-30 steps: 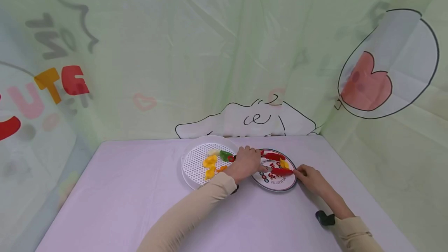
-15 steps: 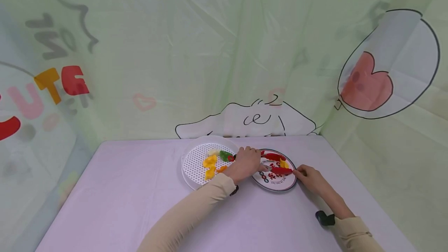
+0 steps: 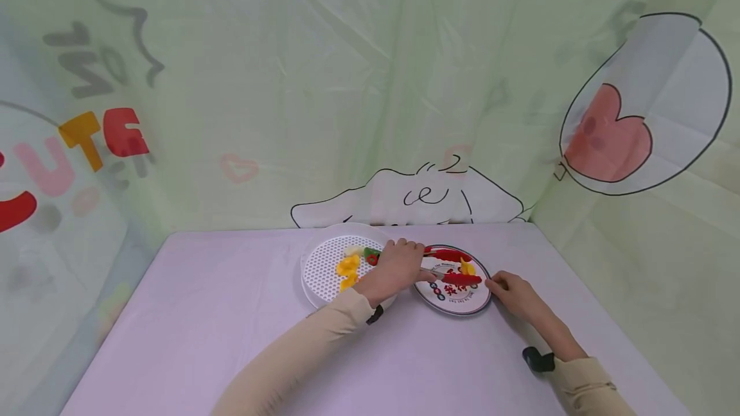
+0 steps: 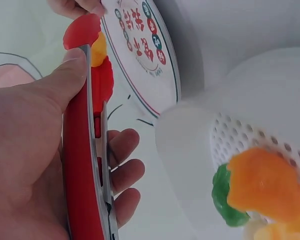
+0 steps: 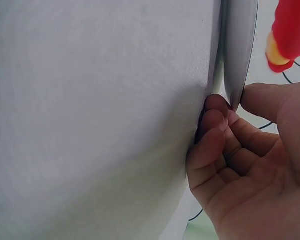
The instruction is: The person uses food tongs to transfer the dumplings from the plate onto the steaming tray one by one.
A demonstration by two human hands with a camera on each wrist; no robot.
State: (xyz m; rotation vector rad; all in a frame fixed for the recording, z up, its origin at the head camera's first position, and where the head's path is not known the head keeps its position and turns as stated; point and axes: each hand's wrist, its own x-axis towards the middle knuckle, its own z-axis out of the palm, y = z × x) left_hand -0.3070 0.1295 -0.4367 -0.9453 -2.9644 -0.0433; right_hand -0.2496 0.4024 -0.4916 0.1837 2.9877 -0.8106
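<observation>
My left hand [image 3: 399, 267] grips red-handled metal tongs [image 4: 82, 165] with red tips. In the left wrist view the thumb presses one arm and the fingers curl round the other side. A small yellow piece [image 3: 467, 267] shows between the tips, over a white plate [image 3: 457, 303] with a dark rim and red lettering. My right hand [image 3: 516, 297] pinches the plate's right edge; in the right wrist view its thumb is on top and its fingers underneath. Left of the plate stands a white perforated round basket [image 3: 315, 275], partly behind the left forearm.
In the basket lie yellow pieces [image 3: 347, 266], a green piece [image 3: 372, 254], a pale piece [image 3: 354, 251] and an orange piece [image 4: 265, 185]. A printed curtain [image 3: 260, 114] hangs behind the lilac table [image 3: 220, 313].
My left hand and the tongs have shifted slightly left over the last half second, and the yellow piece has moved a little with the tips. The right hand keeps its hold on the plate edge.
</observation>
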